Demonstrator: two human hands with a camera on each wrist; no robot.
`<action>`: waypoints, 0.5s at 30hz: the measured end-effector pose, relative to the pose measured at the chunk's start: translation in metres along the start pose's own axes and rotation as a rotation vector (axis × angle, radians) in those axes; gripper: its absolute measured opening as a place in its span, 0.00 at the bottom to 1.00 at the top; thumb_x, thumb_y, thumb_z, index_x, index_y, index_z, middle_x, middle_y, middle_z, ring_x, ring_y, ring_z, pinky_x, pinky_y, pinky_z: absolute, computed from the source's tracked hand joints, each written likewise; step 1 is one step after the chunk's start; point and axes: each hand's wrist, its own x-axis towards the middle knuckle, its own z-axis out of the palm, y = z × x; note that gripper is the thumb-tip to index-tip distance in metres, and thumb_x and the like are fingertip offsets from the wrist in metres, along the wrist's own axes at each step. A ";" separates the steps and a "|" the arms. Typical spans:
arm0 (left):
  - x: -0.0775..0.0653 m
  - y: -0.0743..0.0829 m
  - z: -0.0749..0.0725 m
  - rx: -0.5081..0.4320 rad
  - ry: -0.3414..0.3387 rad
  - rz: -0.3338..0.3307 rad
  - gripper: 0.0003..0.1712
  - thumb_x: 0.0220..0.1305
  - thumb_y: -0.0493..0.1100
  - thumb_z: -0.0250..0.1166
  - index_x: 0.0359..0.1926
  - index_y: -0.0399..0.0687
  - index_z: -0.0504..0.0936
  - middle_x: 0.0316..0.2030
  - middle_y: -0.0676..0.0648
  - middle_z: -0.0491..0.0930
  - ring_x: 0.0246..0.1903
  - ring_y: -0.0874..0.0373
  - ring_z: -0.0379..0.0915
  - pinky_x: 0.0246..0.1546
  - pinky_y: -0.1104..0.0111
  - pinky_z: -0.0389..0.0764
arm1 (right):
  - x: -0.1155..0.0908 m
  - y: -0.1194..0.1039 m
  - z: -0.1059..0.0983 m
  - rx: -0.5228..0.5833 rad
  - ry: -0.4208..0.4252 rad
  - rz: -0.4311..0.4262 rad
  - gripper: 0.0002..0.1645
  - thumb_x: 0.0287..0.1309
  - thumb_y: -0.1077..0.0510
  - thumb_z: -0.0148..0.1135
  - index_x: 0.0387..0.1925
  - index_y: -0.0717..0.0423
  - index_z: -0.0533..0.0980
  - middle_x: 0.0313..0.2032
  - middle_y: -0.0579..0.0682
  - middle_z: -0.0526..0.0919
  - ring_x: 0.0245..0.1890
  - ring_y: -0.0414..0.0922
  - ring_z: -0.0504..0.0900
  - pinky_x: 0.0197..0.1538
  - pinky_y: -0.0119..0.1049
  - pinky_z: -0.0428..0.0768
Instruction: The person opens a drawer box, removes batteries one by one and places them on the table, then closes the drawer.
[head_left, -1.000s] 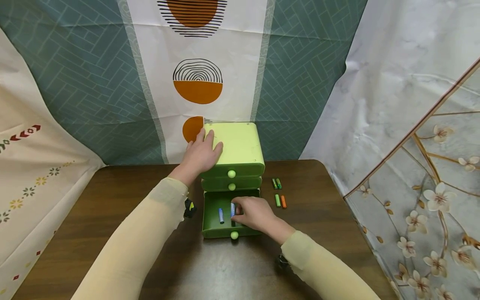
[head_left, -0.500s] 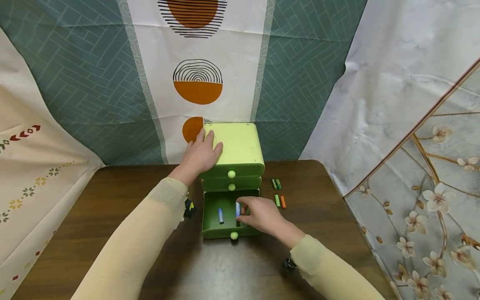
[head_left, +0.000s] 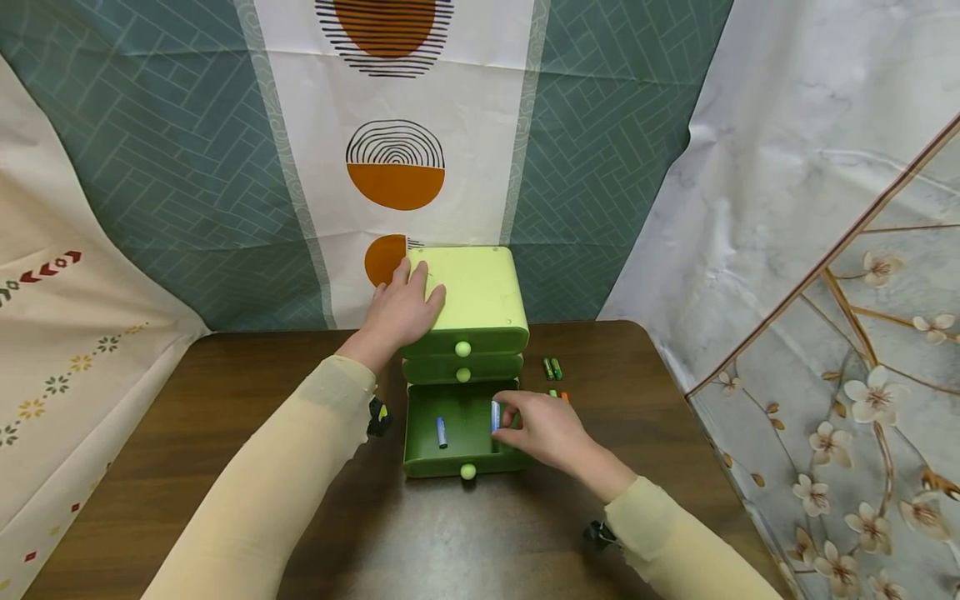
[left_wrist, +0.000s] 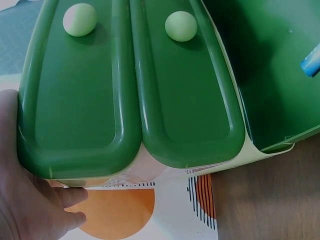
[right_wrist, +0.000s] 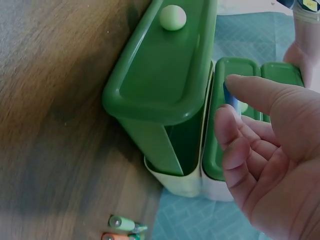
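My right hand [head_left: 551,429] pinches a blue-and-white battery [head_left: 495,415] between thumb and fingertips, holding it upright over the right part of the pulled-out bottom drawer [head_left: 438,467]. In the right wrist view only a blue piece of this battery [right_wrist: 231,97] shows past the thumb. A second blue battery [head_left: 442,432] lies in the drawer's left half. My left hand [head_left: 401,308] rests with fingers spread on the top left edge of the pale green drawer cabinet [head_left: 476,287]. From the left wrist, the hand [left_wrist: 30,205] is seen against the cabinet's corner.
Right of the cabinet, two green batteries [head_left: 552,368] lie side by side on the wooden table [head_left: 600,375]. Closer in, a light green battery [right_wrist: 122,223] and an orange one [right_wrist: 115,236] are partly covered by my right hand in the head view. The upper two drawers [left_wrist: 80,95] are closed.
My right hand has moved to the right across the drawer with the pinched battery, and now partly covers the light green and orange batteries. My left hand has stayed put.
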 end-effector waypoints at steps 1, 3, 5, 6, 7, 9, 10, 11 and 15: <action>0.000 0.000 0.000 -0.002 -0.001 0.001 0.45 0.88 0.63 0.40 0.90 0.41 0.47 0.88 0.34 0.37 0.88 0.39 0.35 0.84 0.39 0.43 | -0.001 0.001 -0.001 -0.002 0.001 0.008 0.29 0.64 0.47 0.83 0.64 0.48 0.85 0.36 0.31 0.85 0.22 0.30 0.72 0.28 0.34 0.74; 0.000 -0.001 0.000 -0.004 -0.002 0.002 0.45 0.88 0.63 0.39 0.90 0.41 0.47 0.88 0.33 0.37 0.88 0.39 0.34 0.84 0.39 0.42 | -0.003 0.003 -0.003 -0.008 0.007 0.015 0.29 0.64 0.47 0.83 0.63 0.49 0.85 0.36 0.31 0.85 0.22 0.30 0.72 0.28 0.34 0.73; 0.000 -0.001 0.000 -0.003 -0.002 0.002 0.45 0.88 0.63 0.39 0.90 0.41 0.47 0.88 0.33 0.37 0.88 0.39 0.34 0.84 0.39 0.42 | -0.005 0.005 -0.005 -0.013 0.012 0.018 0.29 0.63 0.48 0.83 0.62 0.49 0.85 0.35 0.31 0.85 0.22 0.29 0.72 0.29 0.34 0.74; 0.000 -0.001 0.000 -0.003 -0.003 0.001 0.45 0.88 0.63 0.39 0.90 0.41 0.47 0.88 0.34 0.37 0.88 0.39 0.34 0.84 0.39 0.42 | -0.006 0.006 -0.006 -0.018 0.014 0.020 0.29 0.63 0.48 0.83 0.62 0.48 0.85 0.35 0.30 0.85 0.22 0.29 0.72 0.29 0.34 0.74; 0.001 -0.002 0.000 -0.001 -0.004 0.002 0.45 0.88 0.63 0.39 0.90 0.41 0.47 0.88 0.34 0.37 0.88 0.39 0.34 0.84 0.39 0.42 | -0.006 0.007 -0.007 -0.022 0.016 0.021 0.28 0.63 0.48 0.84 0.62 0.48 0.85 0.35 0.30 0.85 0.22 0.28 0.72 0.30 0.35 0.75; 0.002 -0.002 0.001 0.003 -0.006 0.004 0.45 0.88 0.63 0.38 0.90 0.41 0.47 0.88 0.33 0.37 0.88 0.39 0.34 0.84 0.39 0.42 | -0.008 0.009 -0.009 -0.029 0.018 0.025 0.28 0.62 0.48 0.84 0.61 0.48 0.86 0.35 0.30 0.85 0.22 0.28 0.72 0.32 0.37 0.77; 0.002 -0.003 0.001 0.005 -0.005 0.004 0.45 0.88 0.63 0.38 0.90 0.41 0.47 0.88 0.33 0.37 0.88 0.39 0.34 0.84 0.39 0.43 | -0.008 0.010 -0.009 -0.038 0.019 0.025 0.28 0.62 0.48 0.84 0.61 0.48 0.86 0.35 0.29 0.84 0.23 0.27 0.72 0.35 0.39 0.79; 0.002 -0.003 0.001 0.007 -0.005 0.004 0.45 0.88 0.63 0.39 0.90 0.41 0.47 0.88 0.34 0.37 0.88 0.39 0.34 0.84 0.39 0.43 | -0.009 0.011 -0.010 -0.037 0.021 0.028 0.28 0.62 0.48 0.84 0.61 0.48 0.86 0.35 0.29 0.84 0.23 0.27 0.73 0.36 0.40 0.80; 0.002 -0.003 0.002 0.012 -0.002 0.004 0.45 0.88 0.64 0.39 0.90 0.41 0.47 0.88 0.34 0.38 0.87 0.39 0.35 0.84 0.39 0.44 | -0.012 0.015 -0.014 -0.034 0.023 0.037 0.28 0.62 0.50 0.84 0.62 0.50 0.86 0.35 0.29 0.84 0.26 0.27 0.75 0.38 0.40 0.81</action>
